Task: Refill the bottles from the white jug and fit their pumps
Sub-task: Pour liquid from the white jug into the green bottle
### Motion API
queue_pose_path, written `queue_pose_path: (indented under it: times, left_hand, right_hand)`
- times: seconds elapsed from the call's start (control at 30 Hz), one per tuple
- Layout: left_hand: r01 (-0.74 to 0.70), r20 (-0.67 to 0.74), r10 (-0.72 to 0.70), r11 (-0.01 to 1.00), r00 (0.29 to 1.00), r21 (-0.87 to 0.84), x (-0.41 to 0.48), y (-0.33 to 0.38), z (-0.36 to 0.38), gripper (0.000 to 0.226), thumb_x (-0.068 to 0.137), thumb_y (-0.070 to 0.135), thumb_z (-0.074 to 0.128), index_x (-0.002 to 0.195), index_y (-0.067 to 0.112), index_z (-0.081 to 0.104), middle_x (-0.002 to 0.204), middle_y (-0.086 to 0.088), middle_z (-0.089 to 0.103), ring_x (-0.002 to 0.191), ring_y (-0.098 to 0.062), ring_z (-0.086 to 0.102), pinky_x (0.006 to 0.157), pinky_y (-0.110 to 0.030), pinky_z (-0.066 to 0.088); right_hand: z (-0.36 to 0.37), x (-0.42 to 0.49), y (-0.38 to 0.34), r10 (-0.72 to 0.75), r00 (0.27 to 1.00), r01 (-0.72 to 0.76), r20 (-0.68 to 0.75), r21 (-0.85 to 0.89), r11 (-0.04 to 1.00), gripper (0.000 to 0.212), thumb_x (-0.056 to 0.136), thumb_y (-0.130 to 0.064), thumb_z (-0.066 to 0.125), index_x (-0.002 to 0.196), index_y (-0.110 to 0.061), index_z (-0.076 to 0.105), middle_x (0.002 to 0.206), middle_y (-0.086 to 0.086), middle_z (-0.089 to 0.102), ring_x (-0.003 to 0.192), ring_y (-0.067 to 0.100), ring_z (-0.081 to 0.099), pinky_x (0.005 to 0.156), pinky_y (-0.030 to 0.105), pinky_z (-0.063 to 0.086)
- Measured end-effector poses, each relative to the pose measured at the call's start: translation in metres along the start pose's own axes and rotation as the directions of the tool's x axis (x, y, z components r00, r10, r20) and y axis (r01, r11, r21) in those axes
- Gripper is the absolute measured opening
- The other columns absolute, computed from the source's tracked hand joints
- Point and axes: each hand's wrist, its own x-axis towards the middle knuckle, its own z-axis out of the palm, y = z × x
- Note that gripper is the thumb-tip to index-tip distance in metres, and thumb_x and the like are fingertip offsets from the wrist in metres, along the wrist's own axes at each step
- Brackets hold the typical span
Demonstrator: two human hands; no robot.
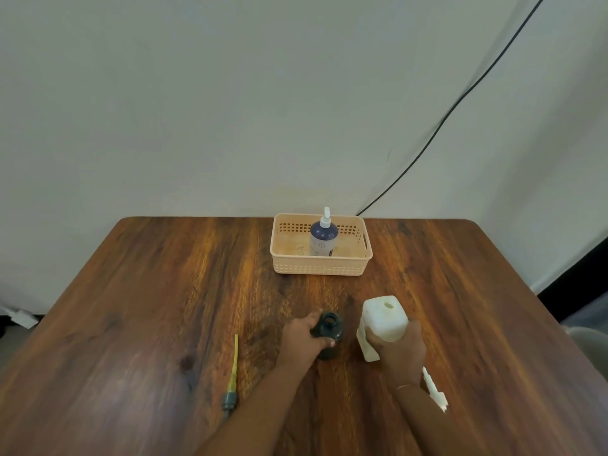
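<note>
Left hand [301,337] round open dark bottle [328,334], right hand [399,347] round white jug [383,319], mid-table.

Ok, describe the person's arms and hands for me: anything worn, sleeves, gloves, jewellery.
Both forearms are bare as far as the picture shows: no sleeves in view and no gloves. The left hand shows no ring, watch or band that I can make out. Behind the right hand a thin, pale bangle or band circles the wrist. The picture is too soft to settle rings or nail colour.
</note>
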Motion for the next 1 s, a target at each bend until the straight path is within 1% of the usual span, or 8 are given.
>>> queue_pose_path:
  times: [0.33,0.57,0.63,0.7,0.77,0.87,0.93,1.0]
  left_hand:
    - [-0.03,-0.004,0.03,0.999,1.0,0.028,0.0,-0.001,0.0,0.074,0.072,0.02,0.076,0.137,0.018,0.041,0.142,-0.003,0.046,0.13,-0.015,0.042,0.109,-0.023,0.029]
    - [-0.031,0.001,0.031,0.999,1.0,0.02,-0.002,-0.001,0.0,0.074,0.072,0.019,0.076,0.137,0.015,0.041,0.14,-0.005,0.049,0.129,-0.015,0.044,0.106,-0.02,0.029]
    - [-0.022,0.004,0.022,1.0,1.0,0.018,-0.002,0.0,-0.001,0.073,0.073,0.019,0.075,0.137,0.016,0.04,0.141,-0.004,0.048,0.13,-0.015,0.043,0.106,-0.02,0.029]
    - [-0.032,0.012,0.031,0.999,0.999,0.028,-0.002,-0.002,-0.001,0.072,0.075,0.02,0.073,0.138,0.015,0.039,0.142,-0.003,0.046,0.131,-0.015,0.041,0.108,-0.022,0.028]
    - [-0.051,0.024,0.05,0.998,0.998,0.046,-0.003,-0.004,-0.002,0.074,0.077,0.022,0.071,0.14,0.015,0.034,0.145,-0.002,0.044,0.133,-0.014,0.039,0.109,-0.022,0.026]
    - [-0.061,0.026,0.06,0.998,0.998,0.034,-0.007,-0.012,-0.008,0.088,0.076,0.031,0.072,0.145,0.015,0.021,0.148,-0.003,0.037,0.136,-0.015,0.034,0.112,-0.027,0.028]
    - [-0.065,0.014,0.065,0.998,0.998,0.016,-0.012,-0.02,-0.016,0.091,0.075,0.037,0.072,0.145,0.014,0.019,0.146,-0.004,0.04,0.132,-0.016,0.04,0.11,-0.029,0.035]
    - [-0.046,-0.06,0.044,0.998,0.997,-0.04,-0.02,-0.032,-0.027,0.08,0.078,0.034,0.07,0.143,0.015,0.027,0.141,-0.003,0.048,0.121,-0.012,0.051,0.101,-0.024,0.042]
  right_hand:
    - [-0.003,0.005,0.012,0.052,0.995,-0.05,-0.086,0.028,0.998,0.073,0.056,-0.024,0.087,0.114,-0.009,0.045,0.119,0.017,0.059,0.108,0.035,0.056,0.076,0.047,0.053]
    - [-0.005,0.003,0.016,0.022,0.998,-0.017,-0.063,0.08,0.997,0.075,0.055,-0.03,0.087,0.114,-0.015,0.043,0.117,0.012,0.058,0.107,0.032,0.055,0.07,0.034,0.048]
    - [-0.006,0.001,0.013,0.019,0.998,-0.014,-0.052,0.087,0.996,0.088,0.054,-0.032,0.087,0.124,-0.016,0.037,0.128,0.012,0.051,0.117,0.033,0.049,0.083,0.044,0.05]
    - [-0.006,-0.006,0.004,0.001,0.996,0.007,-0.088,0.084,0.996,0.113,0.052,-0.035,0.088,0.14,-0.022,0.018,0.146,0.009,0.032,0.133,0.03,0.032,0.104,0.049,0.035]
    - [-0.003,-0.018,-0.008,-0.113,0.984,0.121,-0.137,0.056,0.991,0.121,0.057,-0.036,0.085,0.145,-0.03,0.002,0.156,-0.001,0.011,0.141,0.02,0.015,0.11,0.043,0.02]
    - [0.012,-0.043,-0.031,-0.362,0.926,0.37,-0.109,0.059,0.927,0.107,0.07,-0.018,0.075,0.147,-0.027,0.001,0.157,-0.009,0.002,0.144,0.01,0.004,0.113,0.033,0.012]
    - [0.026,-0.063,-0.043,-0.428,0.903,0.428,-0.027,0.12,0.896,0.095,0.077,-0.012,0.066,0.147,-0.028,0.002,0.157,-0.009,0.004,0.144,0.007,0.004,0.114,0.02,0.009]
    - [0.043,-0.082,-0.049,-0.438,0.887,0.419,0.143,0.149,0.896,0.087,0.082,-0.014,0.056,0.146,-0.033,0.001,0.157,-0.012,0.005,0.143,0.003,0.004,0.112,0.013,0.008]
